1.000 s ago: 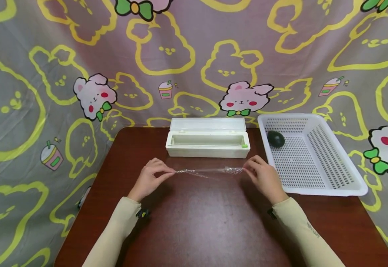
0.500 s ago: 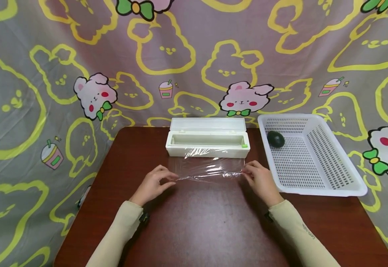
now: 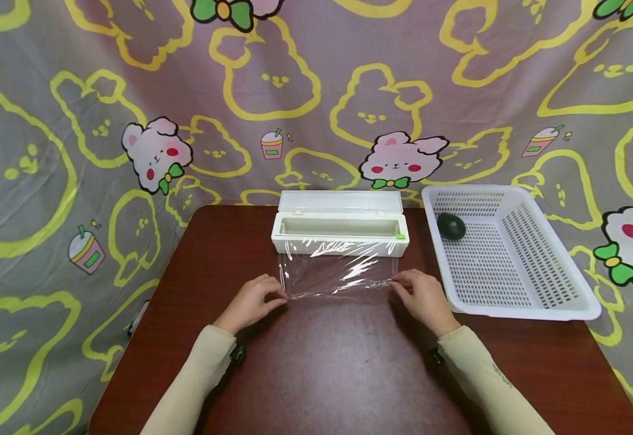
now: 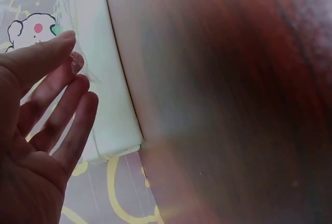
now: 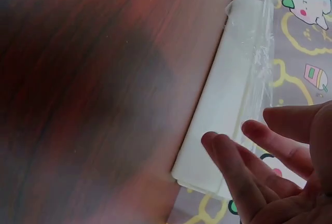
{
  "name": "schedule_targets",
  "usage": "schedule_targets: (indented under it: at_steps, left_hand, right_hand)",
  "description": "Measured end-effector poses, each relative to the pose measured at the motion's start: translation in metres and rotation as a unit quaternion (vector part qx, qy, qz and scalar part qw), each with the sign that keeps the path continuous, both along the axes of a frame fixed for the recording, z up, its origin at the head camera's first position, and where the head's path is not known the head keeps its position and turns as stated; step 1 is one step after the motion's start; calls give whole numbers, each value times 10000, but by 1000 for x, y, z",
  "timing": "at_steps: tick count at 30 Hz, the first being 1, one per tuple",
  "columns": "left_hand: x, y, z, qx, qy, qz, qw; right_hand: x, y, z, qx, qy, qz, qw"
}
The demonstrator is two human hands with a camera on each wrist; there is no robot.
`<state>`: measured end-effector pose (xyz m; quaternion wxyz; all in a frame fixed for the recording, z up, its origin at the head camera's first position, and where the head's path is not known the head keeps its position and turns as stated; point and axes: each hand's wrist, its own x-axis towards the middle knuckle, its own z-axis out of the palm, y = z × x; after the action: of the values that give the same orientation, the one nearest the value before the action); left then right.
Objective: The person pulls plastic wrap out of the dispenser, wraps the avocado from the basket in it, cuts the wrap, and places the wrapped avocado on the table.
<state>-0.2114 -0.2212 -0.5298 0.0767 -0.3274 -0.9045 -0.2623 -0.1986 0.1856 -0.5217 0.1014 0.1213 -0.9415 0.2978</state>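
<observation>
A sheet of clear plastic wrap stretches from the front of a white wrap dispenser box toward me, its near edge crumpled. My left hand pinches the near left corner between thumb and fingers. At the near right corner, my right hand holds the edge with thumb and fingertips. The box lid stands raised at the back, and a small green slider sits at its right end. In the left wrist view a crumpled bit of wrap shows at the fingertips; in the right wrist view wrap lies beyond the thumb.
A white perforated basket stands at the right with a dark green avocado-like fruit at its left side. Everything is on a dark reddish-brown table. A patterned curtain hangs right behind.
Both hands have drawn slightly down and toward me, pulling the wrap. It was a bunched, narrow strip and is now a spread sheet hanging from the box front.
</observation>
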Motion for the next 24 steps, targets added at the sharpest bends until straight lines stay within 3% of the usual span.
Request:
schedule_targets:
  at_steps: [10, 15, 20, 24]
  left_hand:
    - [-1, 2, 1, -306, -224, -26, 9993]
    - [1, 2, 1, -321, -416, 216, 9984]
    - [-1, -1, 4, 43, -477, 494, 9976]
    - [-11, -6, 8, 618, -535, 844, 9931]
  right_hand:
    - [-1, 0, -2, -35, 196, -141, 9997]
    - [0, 0, -3, -292, -8, -349, 9990]
    - [-3, -2, -1, -361, -19, -462, 9983]
    - [-17, -6, 0, -1030, -248, -605, 9925]
